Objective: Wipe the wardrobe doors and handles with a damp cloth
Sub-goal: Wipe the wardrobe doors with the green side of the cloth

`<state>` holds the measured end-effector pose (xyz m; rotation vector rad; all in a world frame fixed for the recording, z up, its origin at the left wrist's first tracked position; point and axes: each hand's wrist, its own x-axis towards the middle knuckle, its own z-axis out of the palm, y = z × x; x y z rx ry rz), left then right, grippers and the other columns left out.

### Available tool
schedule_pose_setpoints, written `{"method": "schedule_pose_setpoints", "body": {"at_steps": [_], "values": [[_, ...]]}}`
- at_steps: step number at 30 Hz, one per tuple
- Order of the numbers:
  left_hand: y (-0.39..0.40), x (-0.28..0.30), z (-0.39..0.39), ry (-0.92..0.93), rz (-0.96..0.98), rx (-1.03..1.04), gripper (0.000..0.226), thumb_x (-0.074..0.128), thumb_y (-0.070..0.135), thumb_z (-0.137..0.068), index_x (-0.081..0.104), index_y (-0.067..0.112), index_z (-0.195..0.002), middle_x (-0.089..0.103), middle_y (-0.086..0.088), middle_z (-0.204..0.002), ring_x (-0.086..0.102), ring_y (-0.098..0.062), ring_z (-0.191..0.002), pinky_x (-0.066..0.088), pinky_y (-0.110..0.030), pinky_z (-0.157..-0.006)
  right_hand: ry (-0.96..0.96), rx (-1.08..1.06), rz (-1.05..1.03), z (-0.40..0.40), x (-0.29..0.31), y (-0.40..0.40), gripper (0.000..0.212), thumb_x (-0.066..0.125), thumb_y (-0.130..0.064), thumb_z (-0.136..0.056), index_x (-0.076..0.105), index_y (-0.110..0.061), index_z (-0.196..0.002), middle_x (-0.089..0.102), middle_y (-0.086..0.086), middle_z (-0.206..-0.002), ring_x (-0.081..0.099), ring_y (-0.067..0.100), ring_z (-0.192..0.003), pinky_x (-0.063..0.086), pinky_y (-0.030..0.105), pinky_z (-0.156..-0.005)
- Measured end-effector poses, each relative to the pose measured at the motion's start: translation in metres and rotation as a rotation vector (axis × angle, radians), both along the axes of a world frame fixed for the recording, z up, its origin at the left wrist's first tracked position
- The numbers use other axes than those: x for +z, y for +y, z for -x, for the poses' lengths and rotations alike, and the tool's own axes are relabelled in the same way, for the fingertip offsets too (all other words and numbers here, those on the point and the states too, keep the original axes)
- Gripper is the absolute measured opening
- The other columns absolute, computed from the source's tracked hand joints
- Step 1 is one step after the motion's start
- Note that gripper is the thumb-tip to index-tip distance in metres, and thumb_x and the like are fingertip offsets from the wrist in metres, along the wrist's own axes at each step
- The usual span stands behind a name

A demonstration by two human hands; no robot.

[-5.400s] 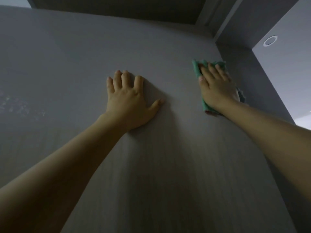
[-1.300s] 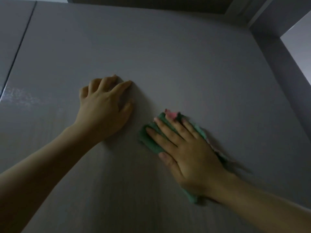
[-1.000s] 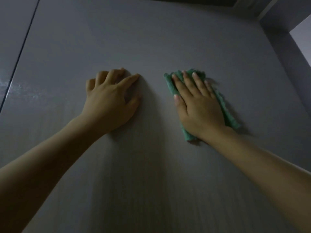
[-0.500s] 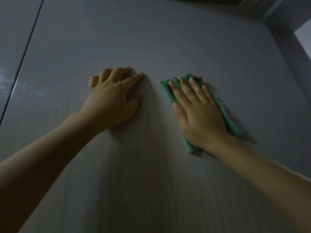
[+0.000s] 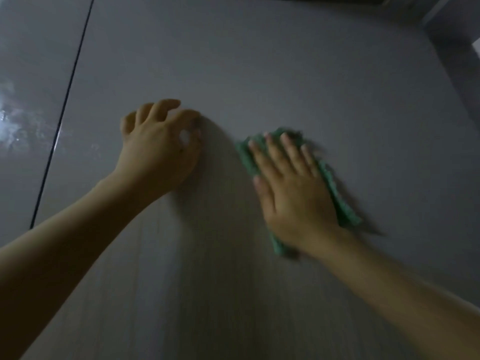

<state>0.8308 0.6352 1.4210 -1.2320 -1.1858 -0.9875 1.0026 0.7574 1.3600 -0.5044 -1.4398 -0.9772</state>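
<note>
Item: wardrobe door [image 5: 259, 74], grey, wiping under way.

Cloth [image 5: 340, 203]: green, folded, flat against the door, right of the left hand.

Right hand [image 5: 293, 193]: on top of the cloth, fingers [image 5: 275, 157] straight and slightly spread, pressing it to the panel.

Left hand [image 5: 158, 149]: bare on the door left of the cloth, fingers loosely curled, holding nothing, apparently bracing.

Door gap [image 5: 65, 100]: dark line left of the left hand; neighbouring door [image 5: 26, 74] beyond it shows a glossy patch.

Step judged: surface pass, upper door. Next move calls for steady flat pressure onto unwiped area; handles not in view.

Containers: none visible.
</note>
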Motion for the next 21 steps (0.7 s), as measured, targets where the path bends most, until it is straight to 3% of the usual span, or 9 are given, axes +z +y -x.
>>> {"method": "schedule_pose_setpoints", "body": {"at_steps": [2, 4, 10, 12, 17, 19, 21], "values": [[-0.005, -0.006, 0.014, -0.018, -0.016, 0.042, 0.058, 0.033, 0.046, -0.084, 0.053, 0.024, -0.134, 0.041, -0.011, -0.145, 0.029, -0.034, -0.135, 0.015, -0.05, -0.111, -0.183, -0.011, -0.05, 0.0, -0.022, -0.002, 0.053, 0.027, -0.037, -0.097, 0.035, -0.02, -0.146, 0.035, 0.003, -0.152, 0.026, 0.026, -0.143, 0.019, 0.047, -0.116], [-0.01, -0.011, 0.028, -0.02, -0.041, 0.082, 0.058, 0.033, 0.046, -0.084, 0.053, 0.023, -0.134, 0.043, -0.012, -0.143, 0.031, -0.036, -0.133, 0.016, -0.052, -0.11, -0.25, -0.02, -0.071, -0.008, -0.016, -0.001, 0.053, 0.028, -0.037, -0.097, 0.036, -0.02, -0.146, 0.036, 0.002, -0.151, 0.027, 0.025, -0.142, 0.018, 0.044, -0.116], [-0.014, -0.011, 0.043, -0.028, -0.003, 0.064, 0.062, 0.033, 0.048, -0.083, 0.049, 0.026, -0.138, 0.045, -0.006, -0.143, 0.033, -0.032, -0.132, 0.019, -0.049, -0.11, 0.129, 0.002, 0.078, 0.027, 0.047, -0.008, 0.059, 0.019, -0.04, -0.094, 0.038, -0.018, -0.145, 0.039, 0.006, -0.15, 0.031, 0.031, -0.14, 0.017, 0.047, -0.115], [-0.014, -0.011, 0.043, -0.033, 0.002, 0.054, 0.062, 0.035, 0.048, -0.082, 0.049, 0.026, -0.138, 0.045, -0.005, -0.143, 0.033, -0.031, -0.132, 0.019, -0.047, -0.111, 0.086, 0.02, 0.028, 0.048, 0.031, -0.018, 0.057, 0.022, -0.039, -0.095, 0.041, -0.017, -0.144, 0.042, 0.008, -0.148, 0.034, 0.032, -0.139, 0.02, 0.047, -0.115], [-0.021, -0.011, 0.052, 0.01, 0.053, 0.042, 0.066, 0.03, 0.053, -0.082, 0.044, 0.028, -0.142, 0.041, 0.0, -0.149, 0.031, -0.027, -0.137, 0.011, -0.048, -0.117, -0.235, -0.003, -0.061, 0.05, -0.025, -0.027, 0.053, 0.027, -0.038, -0.098, 0.034, -0.018, -0.147, 0.034, 0.003, -0.152, 0.025, 0.025, -0.143, 0.019, 0.047, -0.116], [-0.027, -0.01, 0.057, 0.018, 0.084, 0.014, 0.067, 0.029, 0.052, -0.083, 0.037, 0.029, -0.146, 0.037, 0.001, -0.152, 0.027, -0.022, -0.141, 0.004, -0.048, -0.119, -0.205, -0.014, -0.053, 0.045, -0.008, -0.025, 0.053, 0.028, -0.037, -0.097, 0.037, -0.017, -0.145, 0.037, 0.004, -0.15, 0.029, 0.027, -0.142, 0.021, 0.046, -0.115], [-0.035, -0.013, 0.066, 0.017, 0.084, -0.022, 0.067, 0.029, 0.05, -0.084, 0.032, 0.029, -0.148, 0.031, 0.001, -0.155, 0.022, -0.018, -0.144, -0.001, -0.044, -0.12, -0.056, -0.01, 0.007, 0.048, 0.022, -0.025, 0.056, 0.023, -0.039, -0.095, 0.038, -0.017, -0.145, 0.039, 0.006, -0.149, 0.031, 0.029, -0.141, 0.02, 0.045, -0.115]]}}
